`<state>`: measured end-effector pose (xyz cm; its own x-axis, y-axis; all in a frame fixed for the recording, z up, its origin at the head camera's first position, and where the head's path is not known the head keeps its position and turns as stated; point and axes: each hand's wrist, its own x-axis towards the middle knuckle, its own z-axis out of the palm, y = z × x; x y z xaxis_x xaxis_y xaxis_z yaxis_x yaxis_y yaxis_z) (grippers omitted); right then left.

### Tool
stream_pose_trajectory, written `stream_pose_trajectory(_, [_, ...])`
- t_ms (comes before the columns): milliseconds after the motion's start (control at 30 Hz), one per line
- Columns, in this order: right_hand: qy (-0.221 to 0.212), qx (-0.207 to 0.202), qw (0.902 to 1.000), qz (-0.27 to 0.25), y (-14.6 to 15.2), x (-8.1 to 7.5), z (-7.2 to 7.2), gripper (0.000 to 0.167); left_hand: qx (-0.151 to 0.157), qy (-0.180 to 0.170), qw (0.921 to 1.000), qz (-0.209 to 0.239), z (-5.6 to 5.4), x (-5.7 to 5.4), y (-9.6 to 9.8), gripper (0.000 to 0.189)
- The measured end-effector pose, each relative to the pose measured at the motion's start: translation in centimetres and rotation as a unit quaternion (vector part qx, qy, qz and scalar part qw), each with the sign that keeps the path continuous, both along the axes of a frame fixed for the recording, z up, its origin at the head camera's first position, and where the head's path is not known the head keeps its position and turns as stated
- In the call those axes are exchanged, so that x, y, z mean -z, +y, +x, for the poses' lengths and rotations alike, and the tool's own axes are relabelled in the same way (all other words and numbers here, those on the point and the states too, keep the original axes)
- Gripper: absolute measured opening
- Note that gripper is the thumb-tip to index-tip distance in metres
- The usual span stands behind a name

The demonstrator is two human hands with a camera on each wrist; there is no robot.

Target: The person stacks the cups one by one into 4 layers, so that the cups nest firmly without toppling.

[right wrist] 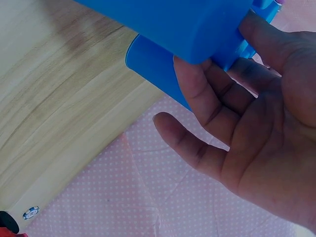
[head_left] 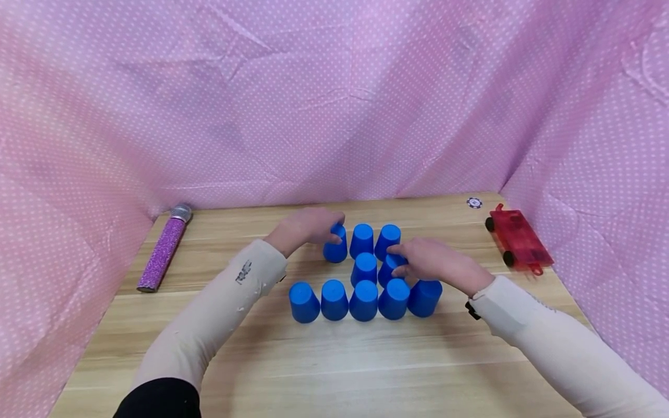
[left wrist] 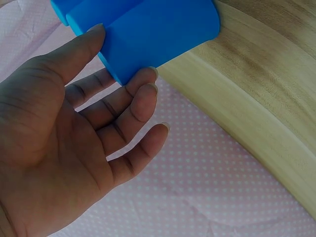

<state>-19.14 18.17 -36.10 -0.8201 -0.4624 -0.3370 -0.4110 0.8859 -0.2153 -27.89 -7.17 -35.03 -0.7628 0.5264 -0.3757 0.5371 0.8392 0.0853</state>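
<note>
Several blue cups stand upside down in three rows on the table. At the back left my left hand (head_left: 312, 225) grips the end cup (head_left: 334, 251) near its closed top. Thumb and fingertips lie on opposite sides of that cup (left wrist: 158, 34) in the left wrist view. My right hand (head_left: 430, 258) holds the right cup of the middle row (head_left: 388, 270) by its top, partly covering it. In the right wrist view, the fingers curl against the closed end of this cup (right wrist: 173, 24). Five cups make up the front row (head_left: 363, 302).
A purple glitter microphone (head_left: 166, 247) lies on the wooden table (head_left: 324, 366) at the left. To the right are a red toy car (head_left: 520, 239) and a poker chip (head_left: 474, 202). Pink dotted cloth (head_left: 334, 116) hangs around the back and sides.
</note>
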Motion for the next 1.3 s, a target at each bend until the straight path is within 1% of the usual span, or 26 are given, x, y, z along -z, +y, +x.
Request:
stream_pose_trajectory(433, [0.004, -0.002, 1.0000, 0.003, -0.17, 0.04, 0.08, 0.061, 0.006, 0.008, 1.0000, -0.001, 0.00, 0.43, -0.08, 0.054])
stream_pose_trajectory(1033, [0.006, -0.003, 1.0000, 0.001, -0.13, -0.18, 0.22, 0.061, 0.008, 0.010, 0.9999, -0.004, 0.13, 0.37, -0.02, 0.053])
stream_pose_trajectory(1300, [0.008, -0.002, 1.0000, 0.004, -0.13, -0.10, 0.21, 0.061, 0.002, 0.012, 0.9999, -0.008, 0.32, 0.33, 0.05, 0.054])
